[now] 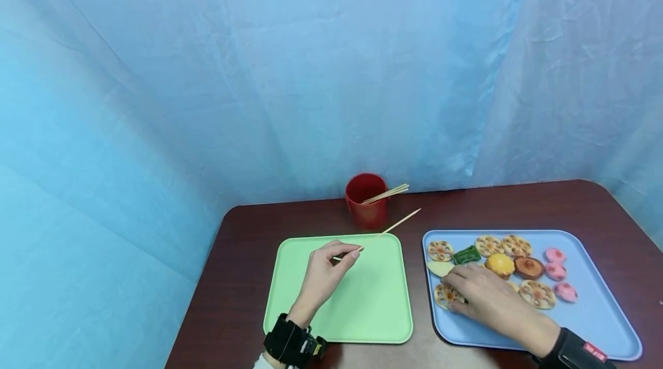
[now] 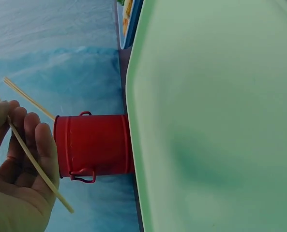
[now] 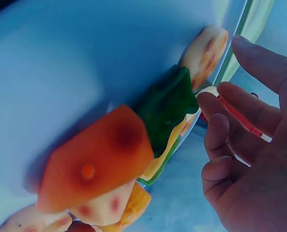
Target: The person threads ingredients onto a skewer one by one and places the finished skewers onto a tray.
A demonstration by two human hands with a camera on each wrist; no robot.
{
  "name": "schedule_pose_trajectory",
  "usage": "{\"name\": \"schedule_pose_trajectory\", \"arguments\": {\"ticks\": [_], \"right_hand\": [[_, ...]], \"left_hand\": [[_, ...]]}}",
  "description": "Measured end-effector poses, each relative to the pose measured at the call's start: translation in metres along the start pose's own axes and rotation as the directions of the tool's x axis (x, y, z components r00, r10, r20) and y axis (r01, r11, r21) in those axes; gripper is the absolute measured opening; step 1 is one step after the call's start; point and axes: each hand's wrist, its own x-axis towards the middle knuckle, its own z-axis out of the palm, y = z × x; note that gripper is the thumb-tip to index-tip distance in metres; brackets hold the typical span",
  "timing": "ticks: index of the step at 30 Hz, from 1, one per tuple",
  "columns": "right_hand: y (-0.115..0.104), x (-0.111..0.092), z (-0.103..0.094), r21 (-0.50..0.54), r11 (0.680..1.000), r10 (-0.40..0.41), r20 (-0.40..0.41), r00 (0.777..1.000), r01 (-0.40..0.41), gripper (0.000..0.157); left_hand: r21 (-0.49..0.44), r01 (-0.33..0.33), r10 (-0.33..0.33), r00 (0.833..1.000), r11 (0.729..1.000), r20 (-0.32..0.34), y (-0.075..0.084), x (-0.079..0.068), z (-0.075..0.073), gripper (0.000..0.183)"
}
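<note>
My left hand [image 1: 326, 277] pinches a thin wooden skewer [image 1: 399, 222] between thumb and fingertips above the green tray [image 1: 383, 323]. In the left wrist view the skewer [image 2: 41, 174] runs across the palm. Over the left part of the blue tray [image 1: 601, 311], my right hand [image 1: 492, 300] reaches down by a toy lotus root slice [image 1: 446, 295] and a pale green slice [image 1: 439, 268]. In the right wrist view, thumb and forefinger are apart beside a lotus root slice [image 3: 207, 55]; nothing shows between them. A dark green pepper piece [image 3: 167, 108] and an orange slice [image 3: 99, 164] lie nearby.
A red bucket [image 1: 369, 216] with several skewers [image 1: 396, 190] leaning in it stands behind the green tray. More toy food sits on the blue tray: a yellow piece [image 1: 499, 265], a brown mushroom [image 1: 529, 268], pink pieces [image 1: 566, 292]. Blue cloth [image 1: 331, 98] hangs behind the table.
</note>
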Motion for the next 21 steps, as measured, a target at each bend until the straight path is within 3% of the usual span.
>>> {"name": "schedule_pose_trajectory", "arguments": {"ticks": [7, 12, 15, 21], "right_hand": [[-0.003, -0.002, 0.004, -0.023, 0.999, 0.036, 0.039, 0.999, -0.035, 0.042], [-0.004, -0.003, 0.007, -0.032, 0.998, 0.048, 0.054, 0.997, -0.046, 0.043], [-0.004, -0.003, 0.009, -0.036, 0.999, 0.026, 0.019, 0.999, -0.025, 0.044], [-0.002, -0.001, 0.003, -0.026, 1.000, 0.010, -0.081, 0.997, -0.013, 0.051]], "left_hand": [[0.012, 0.024, -0.024, 0.999, 1.000, 0.034, -0.002, -0.004, 0.002, 0.025], [0.012, 0.056, -0.057, 0.998, 0.998, 0.033, 0.024, -0.008, -0.002, 0.021], [0.018, 0.079, -0.080, 0.996, 0.997, 0.029, 0.037, -0.009, -0.004, 0.020], [0.032, 0.069, -0.069, 0.998, 0.997, 0.007, 0.035, -0.011, -0.004, 0.018]]}}
